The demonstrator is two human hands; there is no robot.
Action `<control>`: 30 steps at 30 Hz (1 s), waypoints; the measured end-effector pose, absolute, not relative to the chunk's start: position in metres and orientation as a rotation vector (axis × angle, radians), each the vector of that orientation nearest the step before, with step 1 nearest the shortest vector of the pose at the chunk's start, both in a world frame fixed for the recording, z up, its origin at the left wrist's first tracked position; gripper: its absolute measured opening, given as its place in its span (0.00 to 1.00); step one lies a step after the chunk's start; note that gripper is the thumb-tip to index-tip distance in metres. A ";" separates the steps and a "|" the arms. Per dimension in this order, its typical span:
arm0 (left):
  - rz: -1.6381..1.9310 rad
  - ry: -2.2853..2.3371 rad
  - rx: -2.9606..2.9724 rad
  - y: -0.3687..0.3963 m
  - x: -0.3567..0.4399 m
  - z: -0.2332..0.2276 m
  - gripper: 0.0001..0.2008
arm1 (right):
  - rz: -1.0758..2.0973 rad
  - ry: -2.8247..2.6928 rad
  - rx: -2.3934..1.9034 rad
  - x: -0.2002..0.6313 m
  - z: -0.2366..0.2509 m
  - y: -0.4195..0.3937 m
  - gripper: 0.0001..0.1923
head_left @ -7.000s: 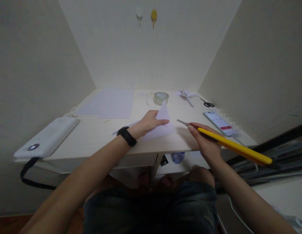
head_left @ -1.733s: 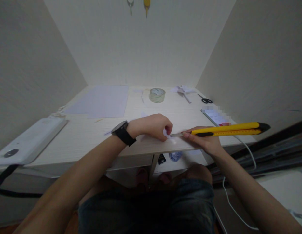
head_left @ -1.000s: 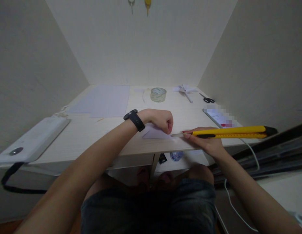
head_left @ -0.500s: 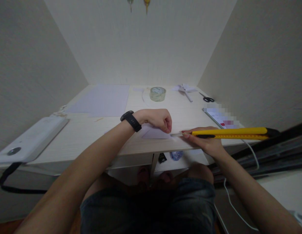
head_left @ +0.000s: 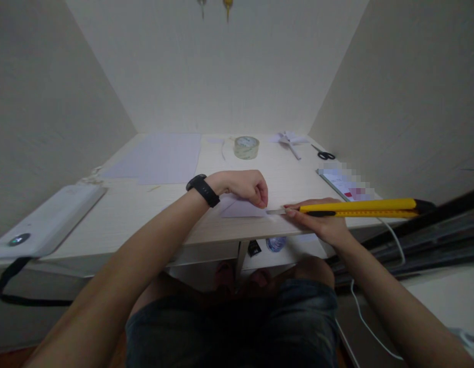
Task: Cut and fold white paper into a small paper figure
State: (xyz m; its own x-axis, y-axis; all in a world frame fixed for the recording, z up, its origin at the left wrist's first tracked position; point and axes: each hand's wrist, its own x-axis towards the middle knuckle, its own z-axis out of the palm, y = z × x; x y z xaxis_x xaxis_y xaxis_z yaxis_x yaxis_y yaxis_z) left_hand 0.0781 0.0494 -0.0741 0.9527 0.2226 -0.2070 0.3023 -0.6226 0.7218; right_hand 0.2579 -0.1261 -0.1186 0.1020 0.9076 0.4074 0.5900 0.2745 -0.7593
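My left hand [head_left: 247, 185], with a black watch at the wrist, is closed over a small folded white paper [head_left: 241, 209] near the desk's front edge. Its fingertips press at the paper's right corner. A yellow box cutter [head_left: 359, 206] lies sideways in my right hand [head_left: 326, 221], whose fingers grip it close to the blade end. The extended blade [head_left: 276, 211] points left and its tip meets the paper's corner, right beside my left fingertips. Whether the blade is inside the fold cannot be made out.
White sheets [head_left: 164, 158] lie at the back left of the desk. Behind my hands stand a clear tape roll [head_left: 246, 148], a paper pinwheel [head_left: 288, 139], scissors [head_left: 325, 155] and a phone [head_left: 342, 184]. A white device [head_left: 49, 220] with a black strap sits at the left edge.
The whole view has shifted very slightly. Both hands, the box cutter and the paper keep the same places relative to each other.
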 end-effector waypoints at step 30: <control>0.124 0.408 2.310 0.036 0.054 -0.053 0.07 | 0.136 -1.414 -1.476 0.237 -0.095 -0.144 0.12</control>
State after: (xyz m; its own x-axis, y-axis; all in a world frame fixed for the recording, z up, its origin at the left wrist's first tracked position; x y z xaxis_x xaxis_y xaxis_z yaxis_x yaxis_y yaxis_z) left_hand 0.0538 0.0362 -0.0532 0.9438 0.3286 -0.0353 0.2534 -0.6508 0.7157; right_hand 0.2367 -0.1442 -0.0953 0.2977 0.7849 0.5435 0.6672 0.2361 -0.7065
